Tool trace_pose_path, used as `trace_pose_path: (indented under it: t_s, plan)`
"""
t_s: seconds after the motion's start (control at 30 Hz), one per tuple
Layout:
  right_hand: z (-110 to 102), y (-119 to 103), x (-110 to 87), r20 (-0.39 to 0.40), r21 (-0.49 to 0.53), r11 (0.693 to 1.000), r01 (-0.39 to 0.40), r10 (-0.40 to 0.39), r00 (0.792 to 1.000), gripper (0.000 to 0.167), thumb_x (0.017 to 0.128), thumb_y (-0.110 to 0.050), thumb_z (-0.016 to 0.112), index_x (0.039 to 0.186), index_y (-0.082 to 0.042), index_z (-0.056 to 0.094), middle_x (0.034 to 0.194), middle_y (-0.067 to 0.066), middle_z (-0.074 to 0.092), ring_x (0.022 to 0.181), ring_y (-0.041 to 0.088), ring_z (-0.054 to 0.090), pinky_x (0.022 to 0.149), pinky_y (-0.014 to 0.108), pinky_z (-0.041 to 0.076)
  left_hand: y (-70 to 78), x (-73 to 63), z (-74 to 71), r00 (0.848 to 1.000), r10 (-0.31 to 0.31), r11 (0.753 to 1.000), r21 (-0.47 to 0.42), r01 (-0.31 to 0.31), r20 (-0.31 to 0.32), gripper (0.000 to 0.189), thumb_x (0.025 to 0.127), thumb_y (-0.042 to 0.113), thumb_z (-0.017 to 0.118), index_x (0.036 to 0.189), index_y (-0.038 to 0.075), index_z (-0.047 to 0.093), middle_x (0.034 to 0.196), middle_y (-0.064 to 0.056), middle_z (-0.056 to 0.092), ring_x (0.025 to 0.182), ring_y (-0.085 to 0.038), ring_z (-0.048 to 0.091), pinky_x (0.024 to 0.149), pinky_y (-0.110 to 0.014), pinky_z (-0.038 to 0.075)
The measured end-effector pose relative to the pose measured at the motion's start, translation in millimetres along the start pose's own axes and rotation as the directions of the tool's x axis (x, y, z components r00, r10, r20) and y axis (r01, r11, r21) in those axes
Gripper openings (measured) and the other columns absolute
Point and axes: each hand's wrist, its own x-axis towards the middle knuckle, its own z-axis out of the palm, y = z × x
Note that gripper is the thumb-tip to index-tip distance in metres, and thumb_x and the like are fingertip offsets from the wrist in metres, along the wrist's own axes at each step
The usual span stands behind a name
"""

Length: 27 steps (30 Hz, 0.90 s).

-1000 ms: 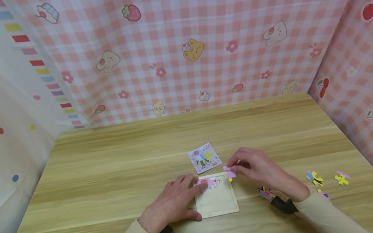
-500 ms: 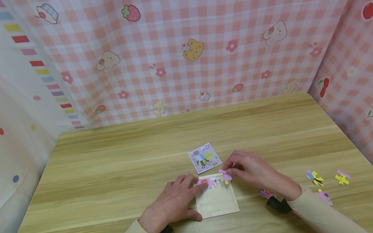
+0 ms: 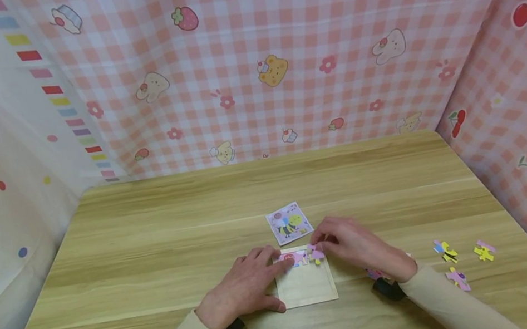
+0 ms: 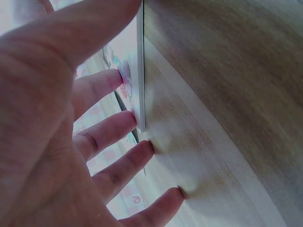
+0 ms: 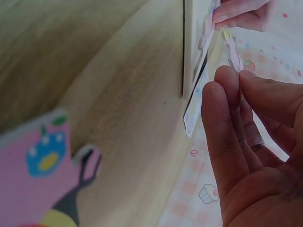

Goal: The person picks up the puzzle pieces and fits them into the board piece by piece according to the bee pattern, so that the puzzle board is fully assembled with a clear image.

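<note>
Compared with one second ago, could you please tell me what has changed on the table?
The right hand, still pinching the puzzle piece, has moved left and slightly toward the person, bringing the piece over the upper right corner of the wooden tray. Nothing was let go. The left hand stays against the tray, and the bee card lies where it was.

And the wood-grained surface (image 3: 166, 228) is carrying a shallow tray (image 3: 306, 288) between left hand (image 3: 242, 284) and right hand (image 3: 357, 241); a bee card (image 3: 289, 224) is lying just beyond; loose puzzle pieces (image 3: 483, 251) are sitting right of both hands.
</note>
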Motion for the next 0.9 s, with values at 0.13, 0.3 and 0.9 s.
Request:
trace_pose_path:
  t_s: [0.13,0.3,0.9]
  plan:
    - [3.5,1.5,2.6,0.016,-0.004,1.000,-0.001,0.001,1.000,0.013,0.093,-0.003,0.074,0.101,-0.014,0.076,0.096,-0.006,0.070,0.089,0.008,0.065,0.080,0.028,0.056,0.0,-0.1,0.2,1.000,-0.003,1.000,0.000,0.003,0.003,0.085,0.080,0.055,0.084,0.153,0.025,0.053,0.140,-0.005,0.050,0.130,-0.028,0.049,0.095,-0.049,0.051]
    - [6.6,1.9,5.8,0.037,-0.020,1.000,-0.005,0.006,0.999,0.011,0.094,-0.004,0.074,0.099,-0.013,0.076,0.094,-0.007,0.069,0.086,0.007,0.064,0.078,0.028,0.055,-0.1,-0.5,0.3,1.000,0.000,1.000,0.002,0.000,0.000,0.084,0.080,0.055,0.084,0.153,0.025,0.054,0.140,-0.005,0.050,0.130,-0.028,0.049,0.095,-0.049,0.052]
    - [8.5,1.4,10.1,0.078,-0.073,0.995,-0.072,0.078,0.994,0.010,0.094,-0.005,0.074,0.097,-0.015,0.075,0.094,-0.008,0.066,0.086,0.007,0.059,0.080,0.032,0.052,-0.1,-0.6,-0.3,1.000,0.004,1.000,-0.001,-0.004,0.000,0.084,0.081,0.054,0.084,0.153,0.024,0.053,0.141,-0.005,0.051,0.131,-0.029,0.049,0.096,-0.050,0.051]
